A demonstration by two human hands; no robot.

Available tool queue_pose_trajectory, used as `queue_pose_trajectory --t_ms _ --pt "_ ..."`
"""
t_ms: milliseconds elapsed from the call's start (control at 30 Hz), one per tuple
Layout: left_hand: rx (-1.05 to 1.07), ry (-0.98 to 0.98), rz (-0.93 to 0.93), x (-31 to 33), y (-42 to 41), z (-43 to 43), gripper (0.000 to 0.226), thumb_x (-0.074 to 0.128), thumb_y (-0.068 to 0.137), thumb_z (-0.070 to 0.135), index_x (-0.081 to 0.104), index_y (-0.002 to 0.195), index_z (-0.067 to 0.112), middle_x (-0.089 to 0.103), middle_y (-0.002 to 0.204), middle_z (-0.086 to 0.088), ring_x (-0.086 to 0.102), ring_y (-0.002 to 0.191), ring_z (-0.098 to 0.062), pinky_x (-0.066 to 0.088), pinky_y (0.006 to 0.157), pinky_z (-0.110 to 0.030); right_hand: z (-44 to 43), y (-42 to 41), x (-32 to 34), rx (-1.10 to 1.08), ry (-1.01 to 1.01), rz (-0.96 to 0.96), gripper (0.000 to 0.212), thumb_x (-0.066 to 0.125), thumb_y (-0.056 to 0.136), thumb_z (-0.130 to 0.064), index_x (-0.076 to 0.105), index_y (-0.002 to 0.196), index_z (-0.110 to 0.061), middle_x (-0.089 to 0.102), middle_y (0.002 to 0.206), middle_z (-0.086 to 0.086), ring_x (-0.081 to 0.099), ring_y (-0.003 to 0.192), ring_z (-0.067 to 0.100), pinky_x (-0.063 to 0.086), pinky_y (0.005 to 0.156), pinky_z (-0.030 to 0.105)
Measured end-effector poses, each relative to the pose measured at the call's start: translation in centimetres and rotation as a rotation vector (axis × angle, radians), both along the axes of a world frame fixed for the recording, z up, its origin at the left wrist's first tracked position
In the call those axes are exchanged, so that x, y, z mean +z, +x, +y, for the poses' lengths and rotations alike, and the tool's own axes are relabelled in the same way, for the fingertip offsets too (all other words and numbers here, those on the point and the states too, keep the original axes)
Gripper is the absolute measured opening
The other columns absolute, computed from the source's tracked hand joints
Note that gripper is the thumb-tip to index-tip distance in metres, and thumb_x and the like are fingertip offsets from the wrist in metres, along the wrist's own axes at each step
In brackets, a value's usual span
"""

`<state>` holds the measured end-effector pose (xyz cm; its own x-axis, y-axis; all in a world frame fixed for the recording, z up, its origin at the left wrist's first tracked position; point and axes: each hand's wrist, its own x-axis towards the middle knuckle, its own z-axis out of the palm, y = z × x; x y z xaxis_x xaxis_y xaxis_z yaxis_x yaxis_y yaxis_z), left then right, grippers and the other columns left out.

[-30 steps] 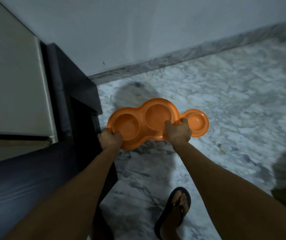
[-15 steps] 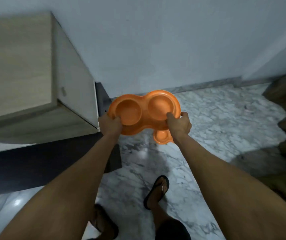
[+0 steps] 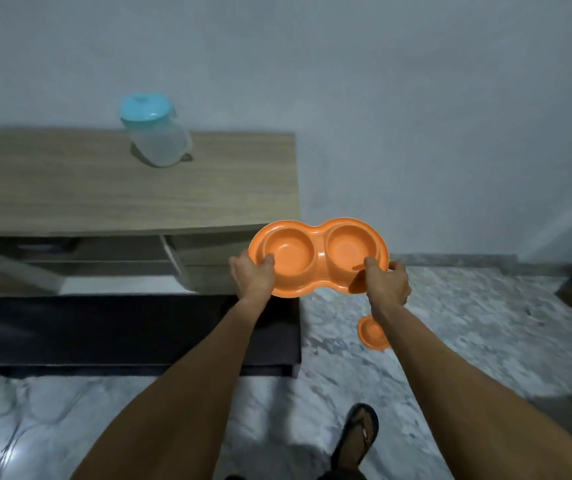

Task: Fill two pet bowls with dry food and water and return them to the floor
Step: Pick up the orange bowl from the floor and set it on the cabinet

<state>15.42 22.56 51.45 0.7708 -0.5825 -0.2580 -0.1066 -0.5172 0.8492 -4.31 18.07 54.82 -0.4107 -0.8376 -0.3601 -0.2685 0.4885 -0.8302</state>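
A person holds an orange double pet bowl (image 3: 317,256) level in the air, both wells empty. The left hand (image 3: 252,277) grips its left rim, thumb hooked into the left well; the right hand (image 3: 386,284) clasps the right rim, thumb over the edge of the right well. A small orange bowl (image 3: 371,332) sits on the marble floor (image 3: 468,341) below the right wrist. Beyond the left fingers stands a wooden cabinet (image 3: 139,188), its right edge just behind the bowl's left end; a lidded plastic jug (image 3: 154,136) rests on top, well away from the fingers. Bare floor lies right of the right hand.
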Motion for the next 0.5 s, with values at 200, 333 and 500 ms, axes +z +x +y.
queue_pose_trajectory --t_ms 200,333,500 --pt "0.113 -0.015 -0.02 3.7 10.9 6.6 0.035 0.067 0.085 0.039 0.064 0.107 0.011 0.061 0.115 -0.009 0.061 0.104 -0.03 0.051 0.087 -0.044 4.9 10.9 2.7 0.125 -0.037 -0.049 0.037 0.063 0.079 -0.04 0.051 0.102 -0.015 0.055 0.1 0.007 0.054 0.095 0.03 0.049 0.09 0.046" --pt "0.201 -0.048 -0.044 5.3 17.8 9.4 0.039 0.068 0.084 0.042 0.064 0.108 0.011 0.061 0.113 -0.01 0.061 0.102 -0.029 0.048 0.079 -0.04 6.0 18.4 3.8 0.23 -0.057 -0.073 0.034 0.064 0.078 -0.041 0.051 0.098 -0.017 0.06 0.103 0.008 0.056 0.099 0.031 0.049 0.091 0.043" --pt "0.307 -0.064 -0.055 6.2 26.8 11.5 0.045 0.069 0.085 0.04 0.063 0.116 0.008 0.061 0.119 -0.011 0.06 0.108 -0.029 0.043 0.082 -0.037 5.9 28.3 4.0 0.33 -0.066 -0.108 0.047 0.066 0.08 -0.039 0.056 0.114 -0.008 0.061 0.115 0.015 0.058 0.105 0.034 0.046 0.087 0.04"
